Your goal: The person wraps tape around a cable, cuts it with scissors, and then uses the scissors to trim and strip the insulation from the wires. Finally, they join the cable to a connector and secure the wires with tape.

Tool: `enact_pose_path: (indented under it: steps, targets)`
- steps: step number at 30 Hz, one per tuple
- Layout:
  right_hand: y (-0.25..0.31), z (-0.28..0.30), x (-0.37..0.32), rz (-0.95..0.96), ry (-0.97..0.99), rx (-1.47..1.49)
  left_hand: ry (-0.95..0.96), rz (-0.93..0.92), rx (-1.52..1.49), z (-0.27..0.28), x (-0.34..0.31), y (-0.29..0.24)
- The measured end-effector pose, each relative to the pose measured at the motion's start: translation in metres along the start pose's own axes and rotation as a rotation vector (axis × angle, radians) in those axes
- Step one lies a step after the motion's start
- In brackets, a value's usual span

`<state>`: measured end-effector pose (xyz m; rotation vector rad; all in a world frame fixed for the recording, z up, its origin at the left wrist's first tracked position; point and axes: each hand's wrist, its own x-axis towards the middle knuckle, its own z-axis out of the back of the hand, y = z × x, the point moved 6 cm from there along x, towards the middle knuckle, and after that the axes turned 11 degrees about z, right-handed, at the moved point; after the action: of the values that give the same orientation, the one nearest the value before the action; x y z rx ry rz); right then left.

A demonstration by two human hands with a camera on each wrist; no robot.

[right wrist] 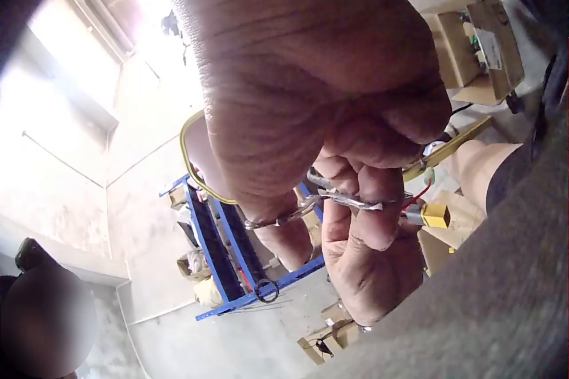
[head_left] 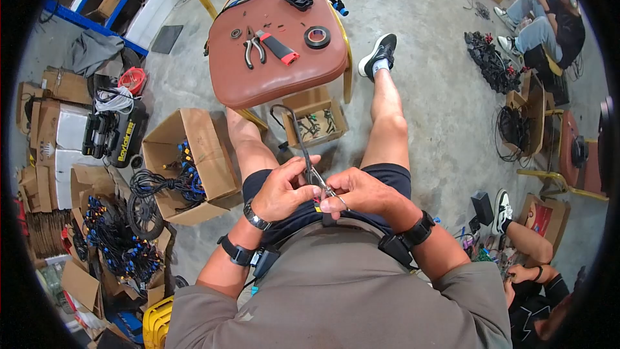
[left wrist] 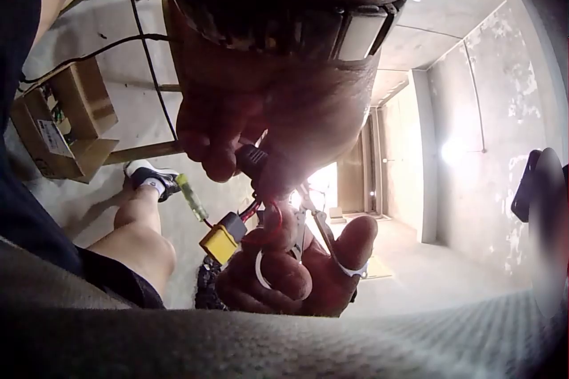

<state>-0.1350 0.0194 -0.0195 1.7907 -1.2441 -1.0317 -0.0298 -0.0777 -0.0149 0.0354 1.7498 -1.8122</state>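
Silver scissors-like tool (left wrist: 322,223) has ring handles, with fingers of the right hand (head_left: 361,192) through or around them. The left hand (head_left: 284,190) pinches a black cable (head_left: 298,130) that arches up toward the chair. Below the left fingers hangs a yellow connector (left wrist: 222,239) with a dark back end and red wires; a yellow-green sleeved lead (left wrist: 190,197) stands out beside it. In the right wrist view the metal tool (right wrist: 347,199) crosses between both hands, close to the yellow connector (right wrist: 435,215). Its tip is hidden by the fingers.
On the brown chair seat (head_left: 258,90) lie pliers (head_left: 254,48), a red-black tool (head_left: 279,48) and a tape roll (head_left: 317,37). A small carton (head_left: 342,123) stands beneath. Cartons of cables (head_left: 194,210) are at the left; other people (head_left: 560,22) sit at the right.
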Motion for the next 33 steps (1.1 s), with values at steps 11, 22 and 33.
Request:
enact_pose_path:
  steps: [11,22,33]
  targets:
    - [-0.012,0.005,0.000,0.025,0.005,-0.014,-0.040,-0.001,0.053,0.000,0.002,0.003]
    - [-0.014,0.007,-0.002,-0.001,0.003,-0.011,0.016,0.068,-0.004,-0.004,0.001,0.004]
    - [-0.020,0.008,-0.004,0.018,-0.014,0.085,-0.076,-0.020,0.048,-0.005,0.004,0.004]
